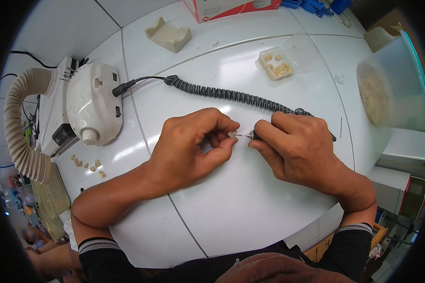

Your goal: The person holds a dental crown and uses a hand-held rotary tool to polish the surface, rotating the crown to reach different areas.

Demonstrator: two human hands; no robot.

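Note:
Between the thumb and fingertips of my left hand [186, 144] is a small cream tooth-shaped piece [232, 134], mostly hidden by the fingers. My right hand [300, 146] grips a dark rotary handpiece [253, 135]. Its thin metal bit points left and meets the piece, or nearly so; the exact contact is too small to tell. A black coiled cord [226, 94] runs from beside my right hand to the white control unit [93, 104] at left. Beyond my hands, a small clear plastic box [264, 71] holds several cream and yellowish pieces.
More loose pieces [86, 165] lie left of my left forearm. A ribbed beige hose [16, 113] curves along the left side. Farther back are a cream cradle [169, 37] and a red-and-white carton [236, 10]. A large translucent tub [403, 89] stands at right, near a thin rod [341, 127].

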